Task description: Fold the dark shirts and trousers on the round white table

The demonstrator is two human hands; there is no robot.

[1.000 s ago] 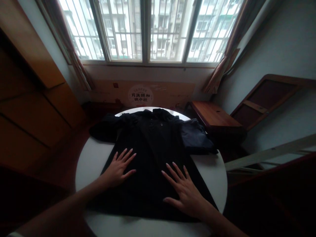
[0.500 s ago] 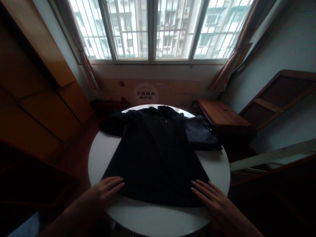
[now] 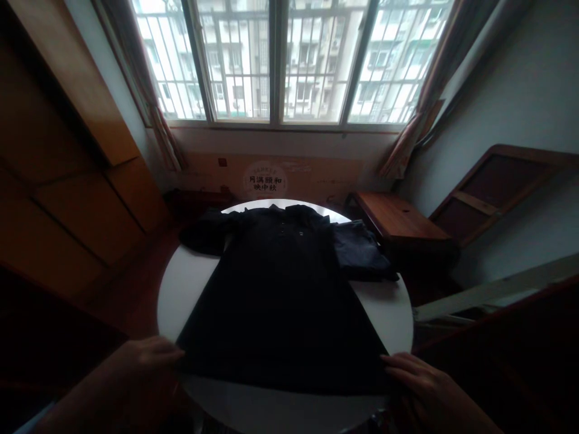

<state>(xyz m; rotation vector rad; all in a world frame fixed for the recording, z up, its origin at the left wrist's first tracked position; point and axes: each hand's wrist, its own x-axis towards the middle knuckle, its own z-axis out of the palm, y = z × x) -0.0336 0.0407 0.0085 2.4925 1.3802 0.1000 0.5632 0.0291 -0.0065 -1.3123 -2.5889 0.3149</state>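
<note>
The round white table (image 3: 181, 289) supports the black shirt (image 3: 280, 301), which lies front up with its collar (image 3: 301, 212) at the far side and its hem (image 3: 280, 380) at the near edge. The folded dark garment (image 3: 362, 250) lies beside the shirt's upper portion, on the person's right. The left hand (image 3: 154, 352) and right hand (image 3: 414, 374) have shifted from atop the cloth to opposite hem corners; each appears to pinch fabric. The hem consequently spans both grips, and the front panel looks flatter.
</note>
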